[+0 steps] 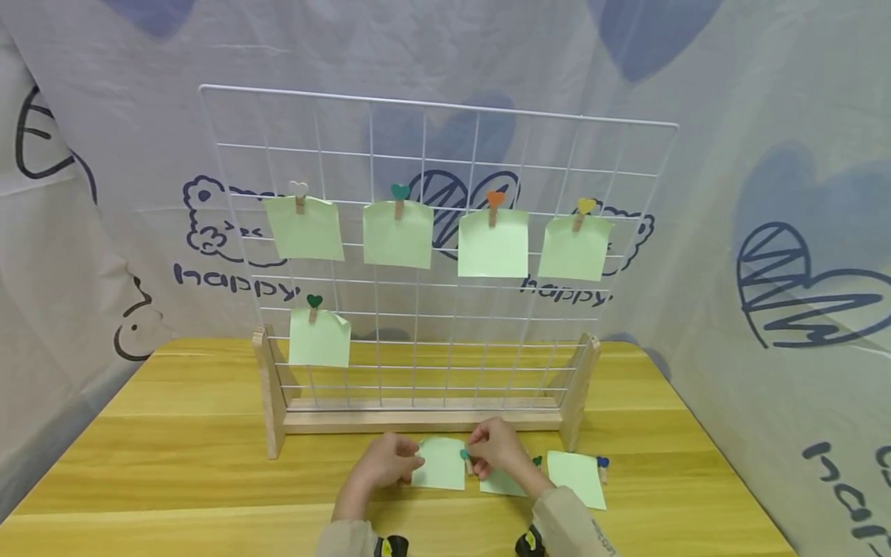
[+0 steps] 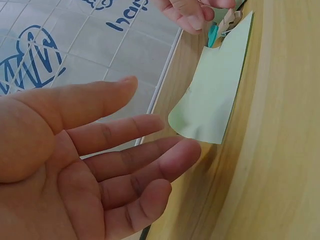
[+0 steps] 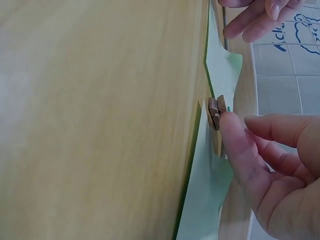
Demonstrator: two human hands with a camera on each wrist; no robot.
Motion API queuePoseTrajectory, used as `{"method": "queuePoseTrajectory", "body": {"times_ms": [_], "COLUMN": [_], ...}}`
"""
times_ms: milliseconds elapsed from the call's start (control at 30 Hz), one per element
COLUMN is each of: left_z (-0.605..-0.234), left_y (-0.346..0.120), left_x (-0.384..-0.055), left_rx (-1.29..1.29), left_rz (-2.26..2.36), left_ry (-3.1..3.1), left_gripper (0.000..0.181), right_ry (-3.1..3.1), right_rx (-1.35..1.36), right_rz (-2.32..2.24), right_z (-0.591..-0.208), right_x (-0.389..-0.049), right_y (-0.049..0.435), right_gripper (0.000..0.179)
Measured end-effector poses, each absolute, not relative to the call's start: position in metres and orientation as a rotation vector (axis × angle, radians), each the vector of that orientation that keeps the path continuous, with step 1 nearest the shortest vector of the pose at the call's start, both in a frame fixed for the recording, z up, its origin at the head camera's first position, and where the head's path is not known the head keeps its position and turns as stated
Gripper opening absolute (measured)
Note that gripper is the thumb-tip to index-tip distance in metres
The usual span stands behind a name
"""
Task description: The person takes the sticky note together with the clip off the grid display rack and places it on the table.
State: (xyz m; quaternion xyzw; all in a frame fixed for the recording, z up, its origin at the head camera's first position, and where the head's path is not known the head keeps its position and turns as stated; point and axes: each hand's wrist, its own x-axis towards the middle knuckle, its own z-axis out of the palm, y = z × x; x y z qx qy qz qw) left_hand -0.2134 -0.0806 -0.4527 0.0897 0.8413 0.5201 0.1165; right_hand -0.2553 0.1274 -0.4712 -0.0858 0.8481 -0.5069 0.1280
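Head view, lower centre: a left hand (image 1: 390, 458), slack and empty, and right hand (image 1: 497, 446), fingers parted at an ungripped clip (image 1: 464, 455), flank a flimsy-looking note (image 1: 440, 466) best held by its edge.

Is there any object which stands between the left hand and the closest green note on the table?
Nothing visible stands between the left hand and that green note. The teal clip is at the note's opposite edge, by the right hand.
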Motion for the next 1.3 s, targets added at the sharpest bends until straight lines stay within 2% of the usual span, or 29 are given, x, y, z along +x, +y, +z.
{"method": "queuePoseTrajectory", "body": {"times_ms": [567, 933, 1300], "left_z": [-0.449, -0.443, -0.431], "left_y": [-0.086, -0.089, -0.093], "left_x": [-0.216, -0.220, -0.222], "left_rx": [0.302, 0.337, 0.282], "left_rz": [1.582, 1.550, 1.558], "left_ry": [2.527, 2.573, 2.656], "left_gripper": [0.031, 0.028, 0.029], "right_ry": [2.460, 2.464, 2.443], "right_rx": [-0.315, -0.392, -0.426], "right_rz": [-1.567, -1.621, -1.672], "right_z": [-0.459, -0.447, -0.430], "right_x": [-0.257, -0.258, -0.257], "right_y": [0.120, 0.114, 0.106], "right_gripper": [0.014, 0.015, 0.019]}}
